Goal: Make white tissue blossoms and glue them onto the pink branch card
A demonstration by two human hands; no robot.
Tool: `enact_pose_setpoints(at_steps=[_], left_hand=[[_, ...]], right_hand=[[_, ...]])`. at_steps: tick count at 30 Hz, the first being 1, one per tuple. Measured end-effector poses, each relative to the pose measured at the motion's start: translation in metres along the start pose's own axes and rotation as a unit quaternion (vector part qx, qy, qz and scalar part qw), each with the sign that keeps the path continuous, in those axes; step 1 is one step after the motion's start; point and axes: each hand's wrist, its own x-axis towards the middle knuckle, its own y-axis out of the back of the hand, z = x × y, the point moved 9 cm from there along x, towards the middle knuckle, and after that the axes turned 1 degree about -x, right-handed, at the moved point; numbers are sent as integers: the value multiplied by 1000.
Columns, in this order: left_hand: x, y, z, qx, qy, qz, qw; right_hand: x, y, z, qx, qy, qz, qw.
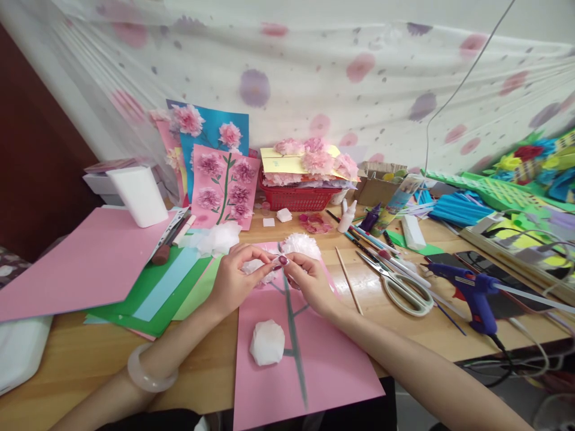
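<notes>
My left hand and my right hand meet above a pink paper sheet, fingertips pinched together. What lies between the fingertips is too small and covered to make out, though some white tissue shows behind the left fingers. A painted green stem with short branches runs down the sheet. Near its lower left branch rests a rounded white tissue bundle. At the sheet's top, a fluffy white paper flower sits just beyond my hands. Loose white tissue lies to the upper left.
On the right are scissors, a wooden stick, a blue glue gun and a white glue bottle. Coloured sheets lie left. Behind stand a red basket and a pink flower picture.
</notes>
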Motion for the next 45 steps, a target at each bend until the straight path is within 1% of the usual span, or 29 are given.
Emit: enact_pose_setpoints(at_steps=[3,6,8,9,11,17,22,29,33,38,45], left_hand=[[0,0,2,2,-5,-2,1000],[0,2,2,-13,24,4,1000],[1,2,3,-27,41,-5,999],[2,1,5,-31,39,-14,999],[3,-1,9,-29,18,-28,999],[4,-1,16,-15,-64,-27,997],[3,-1,19,-5,-88,-27,996],[3,-2,16,-13,-70,-30,997],[3,-3,13,-18,-60,-33,997],[3,-2,10,-26,-43,-24,998],[1,-1,14,-26,-55,-21,998]], right_hand=[[0,0,1,0,-2,-1,1000],[0,0,1,7,-3,-2,1000],[0,0,0,12,-2,0,1000],[0,0,0,15,-1,2,1000],[0,0,-2,23,-2,5,1000],[0,0,-6,34,-2,9,999],[-1,0,-6,27,0,4,1000],[-2,0,-3,29,-5,-3,1000],[-1,-1,-2,51,-11,-3,999],[-1,-3,-3,88,-18,-1,996],[0,-2,-6,82,-12,4,997]])
